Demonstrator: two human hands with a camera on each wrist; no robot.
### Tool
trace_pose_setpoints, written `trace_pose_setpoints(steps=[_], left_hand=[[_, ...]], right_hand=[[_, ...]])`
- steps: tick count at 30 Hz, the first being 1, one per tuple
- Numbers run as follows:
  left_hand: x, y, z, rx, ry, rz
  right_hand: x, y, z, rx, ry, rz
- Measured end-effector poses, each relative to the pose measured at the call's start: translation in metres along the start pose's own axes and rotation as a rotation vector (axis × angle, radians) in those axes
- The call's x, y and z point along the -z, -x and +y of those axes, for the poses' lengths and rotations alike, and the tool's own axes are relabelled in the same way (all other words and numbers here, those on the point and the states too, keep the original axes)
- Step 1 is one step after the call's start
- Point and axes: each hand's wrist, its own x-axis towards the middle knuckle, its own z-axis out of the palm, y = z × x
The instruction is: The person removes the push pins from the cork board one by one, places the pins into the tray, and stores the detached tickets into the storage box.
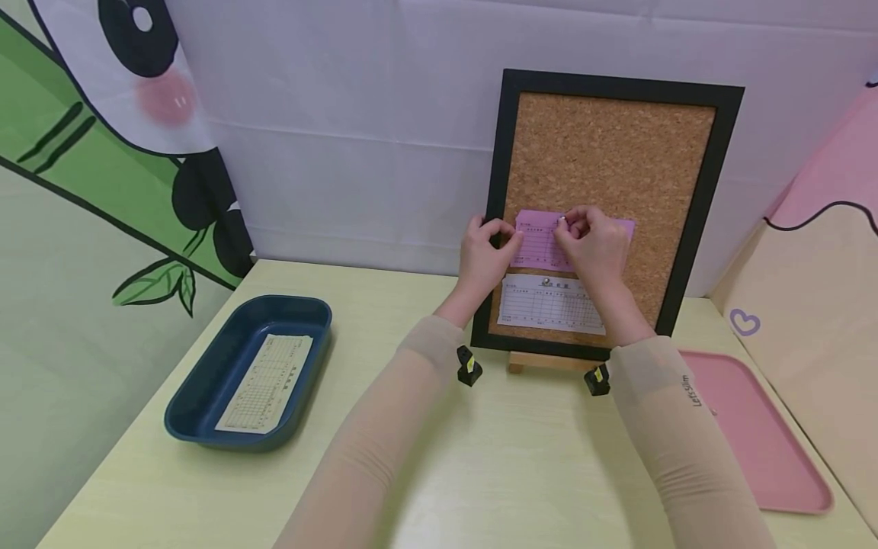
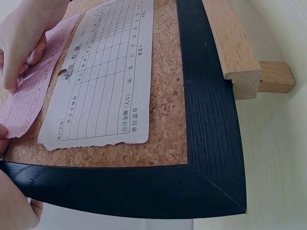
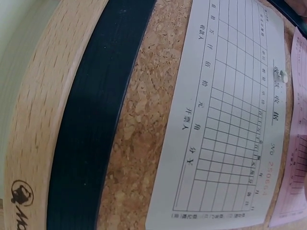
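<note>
A rectangular corkboard [image 1: 610, 152] in a black wooden frame [image 1: 506, 137] leans upright on a light wooden stand [image 1: 549, 360] near the far edge of the pale yellow-green table [image 1: 514, 457], right of that edge's middle. Across the lower half of the cork lies a pink paper slip [image 1: 535, 248] printed with a ruled form, just above a white paper slip [image 1: 549, 305] with a similar form, which sits near the frame's bottom edge. A small round-headed pin [image 1: 546, 282] sticks through the white slip near the middle of its top edge. The left hand [image 1: 482, 259] pinches the pink slip at its left edge between thumb and forefinger, right by the frame's left side. The right hand [image 1: 600, 248] has thumb and fingertips closed on a tiny pale pin [image 1: 562, 219] at the pink slip's upper part, close to the middle of its top edge; whether its point is in the cork cannot be told. Toward the table's left edge stands a deep dark-blue rectangular tray [image 1: 233, 358] with rounded corners, a cream printed paper slip [image 1: 267, 385] lying in it. By the table's right edge lies a flat pink tray [image 1: 754, 435], partly hidden behind the right sleeve [image 1: 686, 442].
</note>
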Motion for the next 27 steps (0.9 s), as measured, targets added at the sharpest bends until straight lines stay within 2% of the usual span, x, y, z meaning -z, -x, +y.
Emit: trace_pose_setpoints(steps=[10, 18, 27], left_hand=[[0.0011, 0.0001, 0.0005, 0.020, 0.008, -0.023], [0.0017, 0.0002, 0.0005, 0.017, 0.012, -0.027], [0.0017, -0.0002, -0.0001, 0.019, -0.001, -0.028]], right_hand=[[0.0019, 0.0006, -0.0011, 0.019, -0.029, -0.007], [0.0024, 0.0003, -0.0018, 0.031, -0.006, -0.015], [0.0014, -0.0015, 0.0006, 0.079, -0.010, -0.010]])
